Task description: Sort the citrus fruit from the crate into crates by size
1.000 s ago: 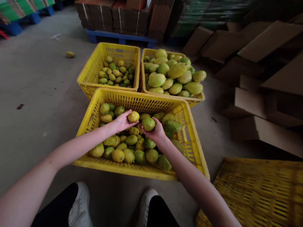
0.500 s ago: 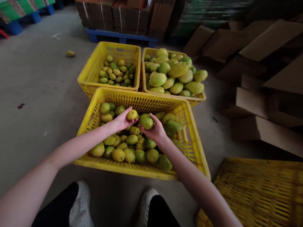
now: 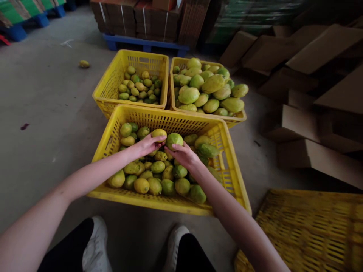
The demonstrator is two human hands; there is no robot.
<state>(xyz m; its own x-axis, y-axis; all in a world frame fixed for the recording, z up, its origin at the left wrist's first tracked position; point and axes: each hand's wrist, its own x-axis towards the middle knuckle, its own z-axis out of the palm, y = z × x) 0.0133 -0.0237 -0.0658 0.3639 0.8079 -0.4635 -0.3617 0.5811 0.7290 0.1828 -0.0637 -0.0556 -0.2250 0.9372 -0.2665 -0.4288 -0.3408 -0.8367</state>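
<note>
In the head view my left hand [image 3: 150, 144] is closed around a small yellow papaya [image 3: 159, 133], thumb across its lower side. Close beside it, my right hand [image 3: 183, 154] holds a rounder green papaya [image 3: 173, 139], its thumb over the fruit's lower edge. Both hands are over the front yellow crate [image 3: 170, 206], which contains many green and yellow papayas [image 3: 158, 167]. My forearms cross the crate's near rim and hide some of the fruit.
Behind stand a left crate [image 3: 105, 81] of smaller fruit and a right crate [image 3: 208, 118] heaped with larger papayas. One fruit [image 3: 84, 64] lies on the floor. Cardboard boxes [image 3: 300, 121] are piled right, above a yellow slatted surface [image 3: 309, 230]. Bundled cardboard rests on a blue pallet [image 3: 147, 44].
My right hand has turned the green papaya, showing a different side, with the thumb now lower. The left thumb has shifted from above the yellow papaya to its lower side.
</note>
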